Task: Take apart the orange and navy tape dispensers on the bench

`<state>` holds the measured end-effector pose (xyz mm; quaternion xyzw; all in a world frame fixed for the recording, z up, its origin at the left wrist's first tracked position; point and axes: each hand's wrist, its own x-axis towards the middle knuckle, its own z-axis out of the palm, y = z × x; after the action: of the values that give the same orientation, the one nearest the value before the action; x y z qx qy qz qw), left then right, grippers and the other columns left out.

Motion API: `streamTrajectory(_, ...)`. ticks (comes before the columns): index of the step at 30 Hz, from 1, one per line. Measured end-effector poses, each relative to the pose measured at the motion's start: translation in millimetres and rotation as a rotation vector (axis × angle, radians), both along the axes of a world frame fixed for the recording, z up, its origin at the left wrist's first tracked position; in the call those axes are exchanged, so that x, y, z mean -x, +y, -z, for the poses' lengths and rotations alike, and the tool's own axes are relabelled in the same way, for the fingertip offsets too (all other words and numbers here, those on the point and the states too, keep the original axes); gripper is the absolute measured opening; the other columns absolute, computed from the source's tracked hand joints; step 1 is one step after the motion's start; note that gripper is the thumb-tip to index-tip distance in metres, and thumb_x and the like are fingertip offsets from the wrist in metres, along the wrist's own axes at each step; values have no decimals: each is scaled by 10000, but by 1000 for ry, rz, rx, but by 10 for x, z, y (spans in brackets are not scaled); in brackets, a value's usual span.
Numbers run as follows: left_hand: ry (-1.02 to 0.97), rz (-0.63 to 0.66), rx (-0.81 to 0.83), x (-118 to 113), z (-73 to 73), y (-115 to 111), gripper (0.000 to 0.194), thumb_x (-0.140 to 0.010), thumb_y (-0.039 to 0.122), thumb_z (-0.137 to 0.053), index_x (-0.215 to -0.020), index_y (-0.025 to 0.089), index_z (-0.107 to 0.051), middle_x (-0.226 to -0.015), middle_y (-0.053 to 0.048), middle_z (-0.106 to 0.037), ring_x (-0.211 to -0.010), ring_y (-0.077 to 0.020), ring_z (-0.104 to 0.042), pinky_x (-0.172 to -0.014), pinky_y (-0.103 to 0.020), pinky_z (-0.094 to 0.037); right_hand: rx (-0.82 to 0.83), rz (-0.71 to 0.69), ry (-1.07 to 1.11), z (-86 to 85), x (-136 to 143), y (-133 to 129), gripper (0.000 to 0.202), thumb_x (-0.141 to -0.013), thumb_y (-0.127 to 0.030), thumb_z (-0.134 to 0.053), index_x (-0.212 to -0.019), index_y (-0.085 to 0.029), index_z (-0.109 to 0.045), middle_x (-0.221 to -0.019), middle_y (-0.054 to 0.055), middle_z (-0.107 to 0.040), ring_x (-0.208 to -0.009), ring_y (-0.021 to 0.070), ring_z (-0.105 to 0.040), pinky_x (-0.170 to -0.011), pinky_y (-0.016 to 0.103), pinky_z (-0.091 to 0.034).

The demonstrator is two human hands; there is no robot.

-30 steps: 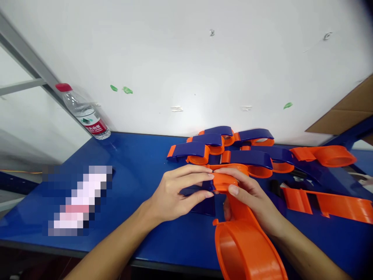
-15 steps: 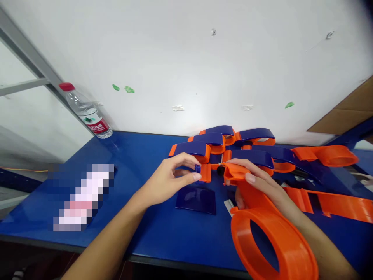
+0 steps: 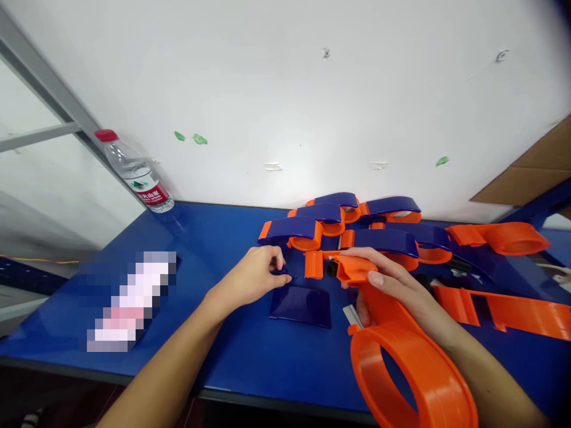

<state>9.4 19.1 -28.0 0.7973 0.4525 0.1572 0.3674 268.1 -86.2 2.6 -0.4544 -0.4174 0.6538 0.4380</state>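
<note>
My right hand (image 3: 392, 279) is wrapped round the neck of an orange plastic tape dispenser (image 3: 441, 374), whose large ring hangs toward the front edge. A small black roller (image 3: 331, 269) shows at its far end, and a metal strip (image 3: 352, 315) sticks out below my fingers. My left hand (image 3: 250, 276) is low over the table, thumb and fingers closed on a small dark blue plastic piece (image 3: 282, 272), mostly hidden. Just in front of it a flat dark blue cover plate (image 3: 300, 307) lies on the table.
Several assembled orange and blue tape dispensers (image 3: 294, 227) stand along the wall. More orange parts (image 3: 530, 315) lie at the right. A water bottle (image 3: 149, 187) leans in the back left corner of the blue table (image 3: 214, 238). A blurred-out object (image 3: 134, 303) rests at the left.
My left hand has moved left and down toward the table with the small blue piece. My right hand and the tape dispenser have shifted slightly left.
</note>
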Motion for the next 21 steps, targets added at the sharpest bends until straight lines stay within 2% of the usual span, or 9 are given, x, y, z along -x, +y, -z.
streamTrajectory(5,59,20,-14,18,9,0,214,-748,332,-764,-763,200,-597,-759,-11,-678,-707,-193,-650,-668,-296,-505,-3,-26,-39,-1,3,7,439,-911,-463,-667,-1294,-272,-568,-927,27,-734,-527,167,-673,-544,319,-533)
streamTrajectory(11,59,40,-26,27,9,1,204,-767,328,-753,-757,202,-593,-783,-20,-683,-730,-195,-647,-695,-294,-512,10,-159,22,72,-9,13,454,-914,-476,-676,-1312,-284,-571,-874,12,-735,-536,165,-688,-559,302,-543)
streamTrajectory(15,76,64,-30,22,-13,-8,178,-789,305,-736,-758,204,-593,-830,-28,-688,-766,-199,-653,-714,-293,-510,53,-180,48,31,10,-14,461,-917,-477,-668,-1325,-288,-565,-957,26,-727,-566,163,-690,-561,303,-537)
streamTrajectory(21,113,82,-42,33,-48,-15,162,-799,310,-745,-805,208,-620,-876,-31,-688,-860,-225,-657,-783,-327,-517,94,-187,41,-26,27,-37,451,-905,-480,-668,-1303,-296,-564,-938,14,-725,-559,163,-675,-549,306,-520)
